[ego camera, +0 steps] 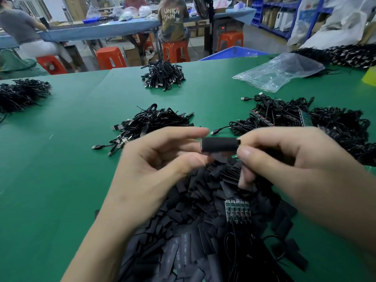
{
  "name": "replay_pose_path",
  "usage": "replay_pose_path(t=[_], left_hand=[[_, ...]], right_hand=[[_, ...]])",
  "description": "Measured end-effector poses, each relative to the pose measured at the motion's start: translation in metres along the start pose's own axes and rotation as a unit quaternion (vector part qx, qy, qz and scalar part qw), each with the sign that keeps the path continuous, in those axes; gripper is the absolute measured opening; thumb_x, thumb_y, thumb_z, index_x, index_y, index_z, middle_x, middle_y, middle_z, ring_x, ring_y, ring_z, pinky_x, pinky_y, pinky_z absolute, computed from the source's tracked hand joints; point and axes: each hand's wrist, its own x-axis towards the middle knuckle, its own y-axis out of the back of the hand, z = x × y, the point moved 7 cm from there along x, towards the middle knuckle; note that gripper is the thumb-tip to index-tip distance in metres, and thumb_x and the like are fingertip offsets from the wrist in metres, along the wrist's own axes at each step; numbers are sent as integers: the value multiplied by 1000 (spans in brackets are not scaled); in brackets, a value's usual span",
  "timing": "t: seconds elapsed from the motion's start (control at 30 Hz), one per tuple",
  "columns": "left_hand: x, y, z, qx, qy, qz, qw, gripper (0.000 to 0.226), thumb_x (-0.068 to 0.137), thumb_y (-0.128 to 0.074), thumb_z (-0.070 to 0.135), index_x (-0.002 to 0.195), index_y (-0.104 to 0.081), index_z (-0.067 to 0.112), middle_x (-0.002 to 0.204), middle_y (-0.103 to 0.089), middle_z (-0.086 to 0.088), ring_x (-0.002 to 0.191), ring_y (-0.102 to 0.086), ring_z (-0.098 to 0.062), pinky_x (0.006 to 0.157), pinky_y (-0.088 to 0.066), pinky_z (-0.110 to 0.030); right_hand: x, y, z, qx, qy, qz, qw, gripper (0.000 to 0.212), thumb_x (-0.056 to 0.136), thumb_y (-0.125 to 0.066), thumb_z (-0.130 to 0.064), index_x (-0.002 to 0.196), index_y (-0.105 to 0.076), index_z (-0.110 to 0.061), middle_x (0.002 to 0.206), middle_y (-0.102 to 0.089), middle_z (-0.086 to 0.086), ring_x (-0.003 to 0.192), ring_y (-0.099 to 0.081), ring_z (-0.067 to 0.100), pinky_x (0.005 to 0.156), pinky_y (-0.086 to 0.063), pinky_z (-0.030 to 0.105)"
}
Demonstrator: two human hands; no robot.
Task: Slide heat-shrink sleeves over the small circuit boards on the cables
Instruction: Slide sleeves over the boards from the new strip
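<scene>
Flattened black heat-shrink sleeve pieces [193,231] are heaped at the green table's [61,159] near edge, above which one black tubular sleeve [219,145] is pinched by the right hand [289,165] and approached by the loosely curled, empty left hand [154,163].

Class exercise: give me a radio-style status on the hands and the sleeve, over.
Right hand pinching black sleeve at its right end. Left hand open at the other end, blurred. Board inside not visible. Nothing in the way.

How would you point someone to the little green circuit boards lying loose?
Start at the big heap of flat black heat-shrink sleeves on the green table, below the right hand. On its right side lies a green circuit board strip, the only green, speckled piece there.
</scene>
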Motion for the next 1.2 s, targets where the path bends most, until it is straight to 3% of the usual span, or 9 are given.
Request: replay_pose_path(t=[0.13, 0.23, 0.4, 0.53, 0.63, 0.73, 0.97, 1.1, 1.2], left_hand=[[-11, -47, -24, -6, 94, -147, 985, 28, 91, -73, 18, 117, -67, 21, 110, -74, 15, 103, -66, -1, 92, -49, -18], [-21, -70, -40, 47, 128, -178, 975, 14, 94, -70, 18, 107, -74, 15, 97, -78, 3, 90, -69, -6, 83, -51, -19], [-10, -36, -36, 216, 54, -59, 973, 19, 101, -58, 35, 100, -70, 21, 66, -55, 13, 60, -46, 4, 58, -38, -19], [10, 14, -46, 380, 88, 33, 920, 9, 103, -58, 31, 101, -60, 40, 84, -65, 28, 81, -59, 9, 68, -39, -7], [45, 31, -64, 525, 119, 14, 842, 33, 105, -52, 33, 134, -58, 19, 123, -66, -2, 115, -61, -24, 90, -43, -29], [86, 41, -70, 616, 142, 3, 775, 44, 107, -46, 36, 144, -50, 12, 133, -52, -15, 118, -57, -43, 97, -47, -48], [118, 51, -62, 682, 119, 12, 721, 60, 99, -62, 37, 150, -44, 10, 143, -44, -17, 132, -41, -38, 109, -39, -48], [82, 20, -40, 605, 53, 1, 795, 38, 95, -64, 44, 127, -68, 22, 120, -63, -3, 112, -57, -21, 101, -48, -41], [33, -25, -56, 462, 164, -204, 847, 27, 90, -67, 52, 109, -76, 35, 100, -74, 20, 90, -66, 8, 94, -55, -29]], right_hand=[[-3, 2, 7, 217, -30, 52, 974, 10, 80, -71, -31, 76, -75, -23, 71, -77, 7, 79, -71, 39, 74, -62, 30], [-4, 0, 11, 277, -65, 68, 956, 15, 72, -65, -39, 74, -75, -28, 79, -79, 6, 84, -69, 45, 72, -62, 39], [-3, 21, 25, 157, -60, 126, 978, 44, 76, -59, -53, 113, -69, -32, 101, -77, -16, 97, -72, 1, 79, -53, 7], [-5, 37, 31, 149, -48, 168, 973, 36, 85, -66, -54, 116, -64, -36, 107, -75, -11, 102, -71, 4, 88, -54, 28], [-4, 40, 34, 148, -46, 165, 974, 28, 83, -60, -45, 109, -66, -35, 101, -76, -8, 98, -72, 6, 82, -58, 28], [-5, 44, 35, 148, -37, 177, 972, 20, 82, -65, -42, 99, -69, -32, 96, -76, -2, 91, -73, 13, 80, -60, 26], [-9, 56, 34, 94, -16, 205, 974, 29, 78, -68, -56, 91, -71, -31, 83, -76, 0, 77, -69, 31, 70, -57, 42], [-9, 56, 32, 90, -25, 197, 976, 31, 74, -71, -59, 87, -71, -31, 77, -75, -6, 66, -69, 12, 63, -57, 24], [-9, 51, 27, 56, -30, 165, 984, 30, 74, -74, -57, 84, -70, -29, 74, -72, -7, 63, -65, 12, 64, -55, 33]])
